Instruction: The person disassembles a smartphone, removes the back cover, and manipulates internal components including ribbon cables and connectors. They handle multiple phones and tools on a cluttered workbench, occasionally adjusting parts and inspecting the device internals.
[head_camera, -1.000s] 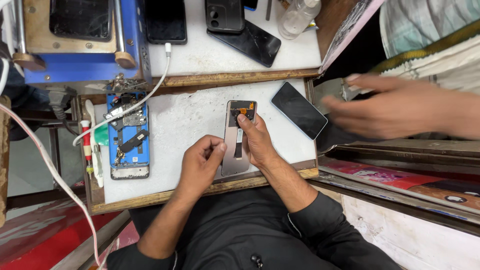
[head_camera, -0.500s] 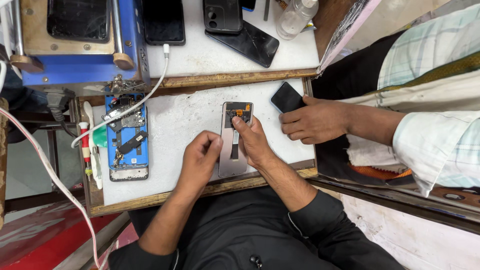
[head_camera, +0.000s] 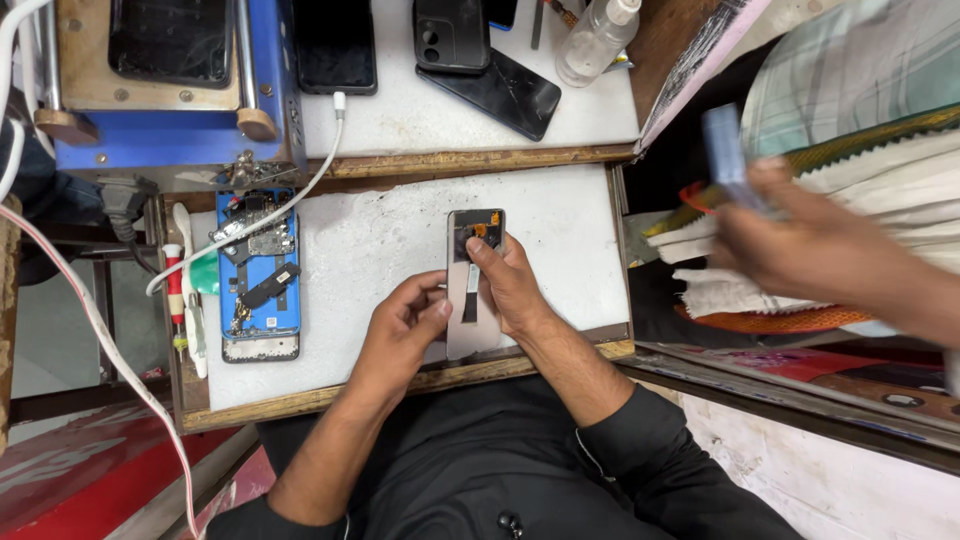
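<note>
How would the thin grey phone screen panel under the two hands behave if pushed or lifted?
The thin grey phone screen panel lies flat on the white work surface, so it would probably slide, not roll or tip. It looks very thin, so likely light and fragile if bent. Both the left hand and right hand touch it, suggesting it shifts easily.

A phone panel (head_camera: 473, 285) lies at the frame's centre on the worktop (head_camera: 380, 240), between the left hand (head_camera: 400, 335) and right hand (head_camera: 512, 285). An opened phone (head_camera: 260, 275) lies left of them, with a screwdriver (head_camera: 176, 300) at the far left. A bottle (head_camera: 596, 40) stands at the upper right, two phones (head_camera: 490, 70) left of it.
</note>
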